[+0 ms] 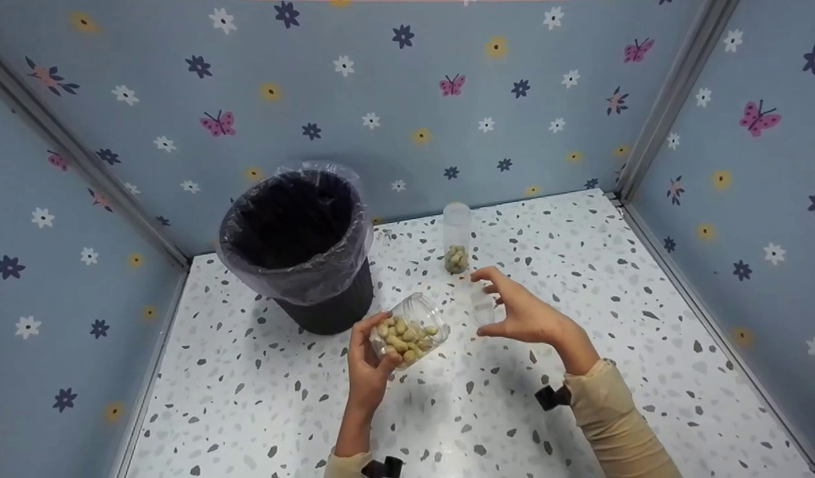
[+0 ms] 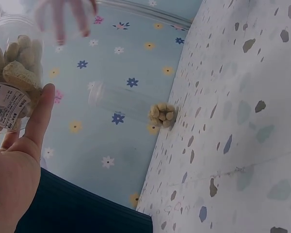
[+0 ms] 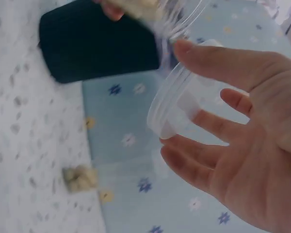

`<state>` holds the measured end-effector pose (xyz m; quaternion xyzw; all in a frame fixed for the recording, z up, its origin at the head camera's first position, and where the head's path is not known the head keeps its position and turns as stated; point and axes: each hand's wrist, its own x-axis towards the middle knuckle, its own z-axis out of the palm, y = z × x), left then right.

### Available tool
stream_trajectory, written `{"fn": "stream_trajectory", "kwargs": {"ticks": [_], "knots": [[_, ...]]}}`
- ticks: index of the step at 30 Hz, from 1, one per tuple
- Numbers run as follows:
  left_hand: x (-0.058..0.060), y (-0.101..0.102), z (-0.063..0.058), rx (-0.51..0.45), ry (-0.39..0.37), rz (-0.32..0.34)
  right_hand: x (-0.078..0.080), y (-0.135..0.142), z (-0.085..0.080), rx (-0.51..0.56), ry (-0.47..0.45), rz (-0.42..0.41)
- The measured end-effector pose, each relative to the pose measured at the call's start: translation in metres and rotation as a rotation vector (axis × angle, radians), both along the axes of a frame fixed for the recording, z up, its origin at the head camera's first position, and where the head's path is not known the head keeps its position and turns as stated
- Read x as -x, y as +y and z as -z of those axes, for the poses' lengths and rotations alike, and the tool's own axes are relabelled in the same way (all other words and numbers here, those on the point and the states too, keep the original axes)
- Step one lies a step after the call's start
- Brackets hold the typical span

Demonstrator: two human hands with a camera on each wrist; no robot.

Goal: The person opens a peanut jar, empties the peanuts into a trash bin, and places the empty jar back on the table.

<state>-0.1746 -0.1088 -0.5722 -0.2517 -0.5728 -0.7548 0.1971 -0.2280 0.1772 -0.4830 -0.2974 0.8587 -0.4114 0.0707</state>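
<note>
My left hand (image 1: 368,372) grips a clear plastic jar (image 1: 421,311), tilted above the table with its mouth toward the upper right. Peanuts (image 1: 402,340) in their shells fill part of it, and the left wrist view shows a white barcode label (image 2: 8,107) on its side. To the right, my right hand (image 1: 530,315) holds a clear round lid (image 3: 165,104) by its rim between thumb and fingertips, apart from the jar. Beyond my hands stands a tall clear cylindrical container (image 1: 456,229), with some peanuts (image 1: 456,259) at its bottom.
A black trash bin (image 1: 328,309) with a clear liner bag (image 1: 301,285) stands at the left, near the jar. The speckled white table (image 1: 620,292) is bounded by blue flowered panels (image 1: 381,79) at the back and both sides.
</note>
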Motion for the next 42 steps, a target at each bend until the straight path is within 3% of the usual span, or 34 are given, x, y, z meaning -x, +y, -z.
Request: {"fn": "stream_trajectory", "kwargs": {"ticks": [10,17,24,33,42], "knots": [[-0.001,-0.013,0.001,-0.007,-0.014,-0.034,0.054,0.033,0.055,-0.246,-0.005,0.254],[-0.006,-0.015,0.008,-0.058,-0.029,-0.031,0.082,0.080,0.090,-0.320,-0.035,0.398],[-0.009,-0.017,0.014,-0.077,-0.049,-0.019,0.094,0.123,0.113,-0.344,-0.093,0.526],[-0.011,-0.018,0.010,-0.066,-0.074,-0.033,0.099,0.145,0.132,-0.398,-0.161,0.581],[-0.010,-0.020,0.011,-0.053,-0.072,-0.056,0.100,0.149,0.141,-0.429,-0.058,0.580]]}}
